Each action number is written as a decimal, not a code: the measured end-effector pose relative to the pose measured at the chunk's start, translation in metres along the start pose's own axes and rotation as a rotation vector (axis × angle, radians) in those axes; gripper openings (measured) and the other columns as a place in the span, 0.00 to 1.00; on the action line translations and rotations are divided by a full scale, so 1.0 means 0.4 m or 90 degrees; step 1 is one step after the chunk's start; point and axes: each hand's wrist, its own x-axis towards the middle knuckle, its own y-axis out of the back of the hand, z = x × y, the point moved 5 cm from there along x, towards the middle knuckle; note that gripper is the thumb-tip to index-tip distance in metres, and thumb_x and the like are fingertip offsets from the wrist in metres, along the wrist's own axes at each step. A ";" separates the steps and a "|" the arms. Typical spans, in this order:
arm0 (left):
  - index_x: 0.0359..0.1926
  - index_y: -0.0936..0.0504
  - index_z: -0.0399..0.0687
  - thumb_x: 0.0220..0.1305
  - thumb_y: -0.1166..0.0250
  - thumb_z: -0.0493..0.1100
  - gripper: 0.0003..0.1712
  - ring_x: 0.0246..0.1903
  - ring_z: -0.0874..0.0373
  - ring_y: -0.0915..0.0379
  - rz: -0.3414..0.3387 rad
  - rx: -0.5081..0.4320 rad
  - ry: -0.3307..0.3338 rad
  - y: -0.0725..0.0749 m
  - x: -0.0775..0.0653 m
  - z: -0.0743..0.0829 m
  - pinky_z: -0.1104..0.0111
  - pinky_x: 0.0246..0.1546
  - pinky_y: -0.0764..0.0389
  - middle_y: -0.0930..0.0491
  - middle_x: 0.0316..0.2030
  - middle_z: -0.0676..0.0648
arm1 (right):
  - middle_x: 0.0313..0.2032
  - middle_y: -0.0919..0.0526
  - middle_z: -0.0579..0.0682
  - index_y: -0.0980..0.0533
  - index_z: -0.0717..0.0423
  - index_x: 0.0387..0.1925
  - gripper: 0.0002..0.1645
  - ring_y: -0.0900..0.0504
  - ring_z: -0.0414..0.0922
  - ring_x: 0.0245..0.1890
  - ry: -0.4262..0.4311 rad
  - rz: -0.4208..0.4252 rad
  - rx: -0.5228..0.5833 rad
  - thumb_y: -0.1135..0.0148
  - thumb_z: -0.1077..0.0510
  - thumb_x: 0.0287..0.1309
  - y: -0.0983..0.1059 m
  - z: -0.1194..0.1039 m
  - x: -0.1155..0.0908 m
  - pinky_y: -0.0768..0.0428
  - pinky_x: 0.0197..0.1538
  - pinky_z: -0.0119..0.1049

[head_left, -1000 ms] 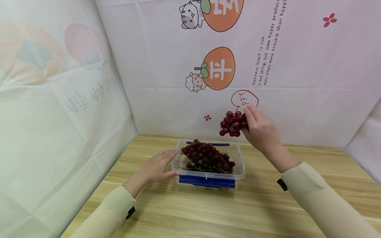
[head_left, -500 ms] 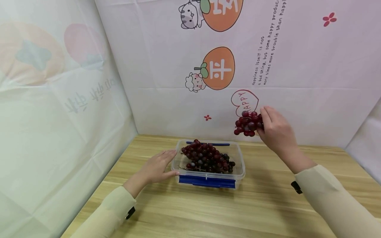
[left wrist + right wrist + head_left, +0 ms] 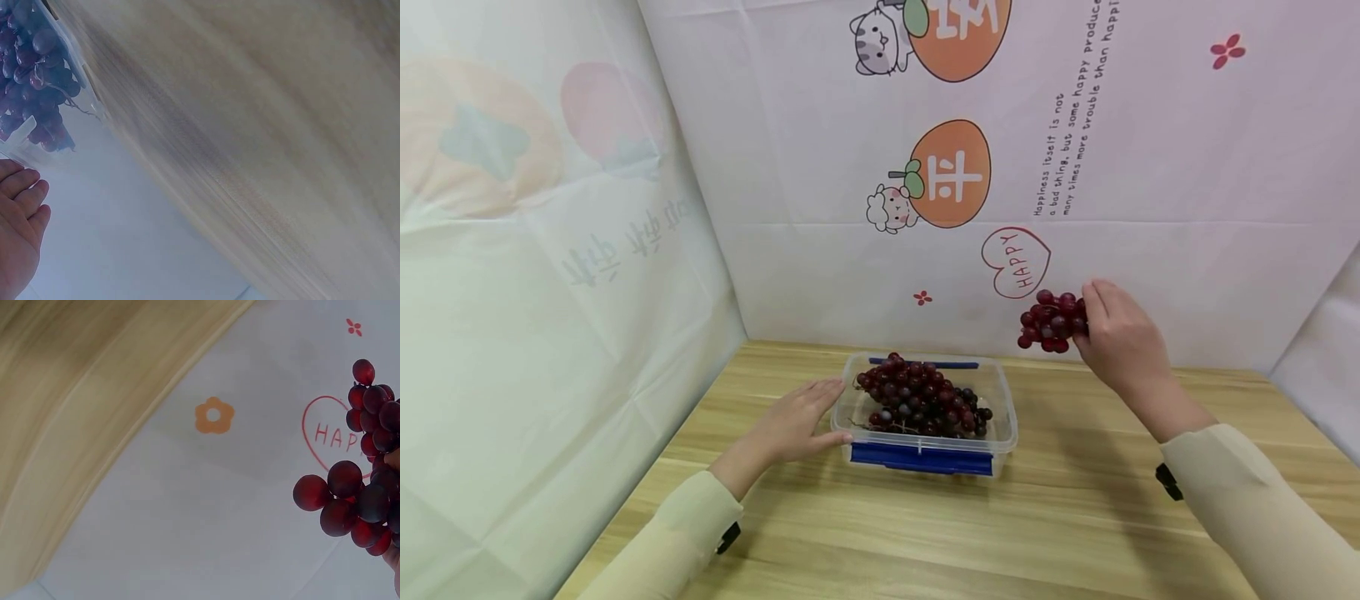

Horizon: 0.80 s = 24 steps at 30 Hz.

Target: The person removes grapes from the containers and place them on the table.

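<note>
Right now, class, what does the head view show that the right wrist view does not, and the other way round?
Only the head view: the left grip at the side of the clear box, the grapes inside it, and the orange fruit prints.

Only the right wrist view: the orange flower print on the cloth.

Both: the held bunch of grapes, the right grip, merely a sliver in the wrist view, the heart print, and the wooden table.

Right hand (image 3: 1124, 343), grapes (image 3: 1051, 323) moved farther right.
</note>
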 end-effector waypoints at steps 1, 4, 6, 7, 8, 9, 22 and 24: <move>0.73 0.44 0.36 0.65 0.51 0.73 0.52 0.70 0.45 0.47 -0.001 0.001 0.001 0.000 0.000 0.000 0.54 0.70 0.45 0.42 0.71 0.39 | 0.47 0.25 0.76 0.30 0.84 0.51 0.41 0.25 0.69 0.49 -0.002 -0.006 -0.001 0.24 0.74 0.30 -0.002 0.005 -0.004 0.25 0.55 0.58; 0.74 0.45 0.37 0.65 0.52 0.73 0.52 0.70 0.47 0.48 -0.004 0.003 0.006 -0.002 -0.001 0.000 0.54 0.70 0.46 0.43 0.71 0.39 | 0.46 0.25 0.76 0.30 0.84 0.50 0.40 0.25 0.69 0.47 -0.007 -0.015 -0.005 0.23 0.75 0.29 -0.009 0.017 -0.015 0.24 0.54 0.59; 0.74 0.45 0.38 0.65 0.52 0.74 0.52 0.71 0.47 0.49 -0.006 0.005 0.009 -0.003 -0.001 -0.001 0.55 0.70 0.46 0.43 0.71 0.39 | 0.45 0.25 0.76 0.30 0.84 0.48 0.39 0.24 0.69 0.46 -0.009 -0.019 -0.006 0.24 0.75 0.29 -0.013 0.024 -0.022 0.23 0.52 0.59; 0.74 0.45 0.38 0.65 0.52 0.74 0.52 0.71 0.48 0.49 -0.006 0.007 0.010 -0.005 -0.001 -0.002 0.55 0.70 0.46 0.43 0.71 0.39 | 0.44 0.25 0.76 0.30 0.84 0.48 0.38 0.24 0.69 0.45 -0.010 -0.020 -0.006 0.24 0.75 0.29 -0.015 0.026 -0.026 0.23 0.51 0.59; 0.74 0.46 0.38 0.65 0.52 0.74 0.52 0.71 0.48 0.49 -0.006 0.007 0.010 -0.005 -0.001 -0.003 0.55 0.70 0.46 0.43 0.71 0.39 | 0.44 0.25 0.76 0.30 0.84 0.48 0.38 0.24 0.69 0.44 -0.011 -0.023 -0.006 0.24 0.75 0.29 -0.017 0.028 -0.030 0.23 0.51 0.60; 0.74 0.46 0.38 0.65 0.52 0.73 0.52 0.71 0.47 0.49 -0.005 0.006 0.010 -0.006 -0.001 -0.003 0.54 0.70 0.46 0.43 0.71 0.39 | 0.43 0.25 0.76 0.30 0.84 0.47 0.37 0.24 0.69 0.44 -0.011 -0.026 -0.006 0.25 0.75 0.29 -0.018 0.029 -0.034 0.22 0.50 0.60; 0.74 0.44 0.37 0.65 0.53 0.74 0.53 0.70 0.46 0.48 -0.001 0.001 0.010 -0.005 -0.003 -0.001 0.53 0.70 0.45 0.43 0.71 0.39 | 0.41 0.25 0.76 0.30 0.85 0.48 0.35 0.23 0.68 0.42 -0.068 -0.120 0.011 0.27 0.72 0.35 -0.084 0.045 -0.089 0.20 0.44 0.59; 0.74 0.45 0.37 0.65 0.54 0.74 0.53 0.71 0.46 0.49 -0.004 0.003 0.013 -0.006 -0.003 -0.002 0.53 0.70 0.45 0.43 0.71 0.39 | 0.40 0.25 0.76 0.30 0.85 0.46 0.34 0.23 0.68 0.40 -0.072 -0.125 0.012 0.26 0.72 0.35 -0.095 0.043 -0.095 0.20 0.43 0.59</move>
